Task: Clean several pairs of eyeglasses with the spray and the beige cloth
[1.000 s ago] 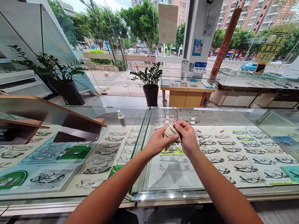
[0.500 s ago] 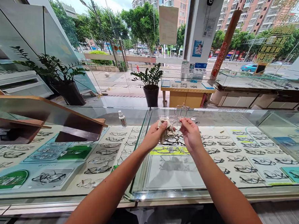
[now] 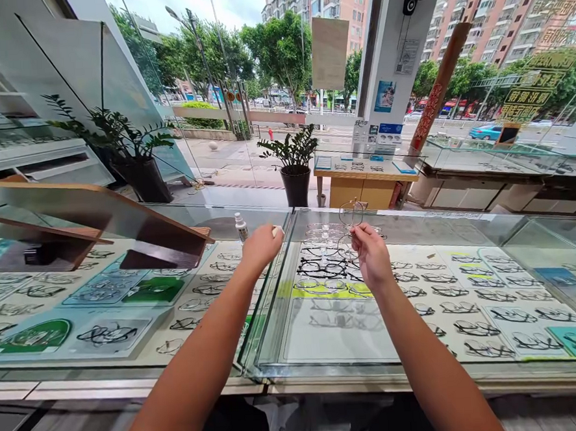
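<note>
My left hand is closed, back of the hand toward me, with a small edge of pale cloth showing at its fingers. Just left of it a small white bottle with a printed label stands upright on the glass counter. Most of the cloth is hidden behind my fingers. Above the right-hand case, my right hand pinches thin round-rimmed eyeglasses. One of their lenses stands up above my fingertips, and the other hangs lower left of them.
Rows of eyeglasses lie inside the glass display case under my hands. A wooden slanted stand sits on the left counter. Potted plants and a small display table stand beyond the counter, near the window.
My left hand has moved left, away from the eyeglasses, taking the cloth with it to beside the bottle. My right hand still holds the eyeglasses in nearly the same place. The view has shifted slightly.
</note>
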The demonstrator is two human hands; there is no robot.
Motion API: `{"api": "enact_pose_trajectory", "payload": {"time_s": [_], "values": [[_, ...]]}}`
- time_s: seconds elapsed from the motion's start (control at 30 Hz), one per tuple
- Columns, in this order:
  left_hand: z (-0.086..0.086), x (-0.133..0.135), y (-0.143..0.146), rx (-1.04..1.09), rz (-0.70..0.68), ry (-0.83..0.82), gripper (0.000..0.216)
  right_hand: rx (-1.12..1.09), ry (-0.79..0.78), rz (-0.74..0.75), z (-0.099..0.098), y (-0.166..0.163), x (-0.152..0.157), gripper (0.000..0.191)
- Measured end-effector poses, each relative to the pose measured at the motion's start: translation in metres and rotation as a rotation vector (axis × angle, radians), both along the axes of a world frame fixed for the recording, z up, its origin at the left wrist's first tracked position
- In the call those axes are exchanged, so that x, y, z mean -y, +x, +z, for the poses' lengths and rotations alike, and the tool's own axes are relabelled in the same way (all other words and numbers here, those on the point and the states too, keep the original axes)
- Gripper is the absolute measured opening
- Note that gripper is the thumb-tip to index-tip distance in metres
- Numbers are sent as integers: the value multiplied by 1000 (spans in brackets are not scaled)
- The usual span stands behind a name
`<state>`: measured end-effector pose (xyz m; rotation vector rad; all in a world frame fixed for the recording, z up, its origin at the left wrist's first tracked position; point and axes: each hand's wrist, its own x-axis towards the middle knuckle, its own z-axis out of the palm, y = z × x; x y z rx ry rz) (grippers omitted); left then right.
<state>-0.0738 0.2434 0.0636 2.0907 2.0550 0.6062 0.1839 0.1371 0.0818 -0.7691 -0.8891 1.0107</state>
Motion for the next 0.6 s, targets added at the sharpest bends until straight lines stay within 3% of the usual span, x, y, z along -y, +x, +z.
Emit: {"api": "enact_pose_trajectory", "payload": {"time_s": [0.23,0.4,0.5,0.6], "values": [[-4,-6,-5,-62,23,-70,45,69,23,-2,-3,3,-1,19],[-5,-2,-5,-128,21,-142,43,311,139,-78,4,8,6,18],[0,5,2,-102,19,159,63,540,236,-141,12,15,10,20],[13,23,16,61,-312,594,92,706,303,-142,18,22,13,21]]}}
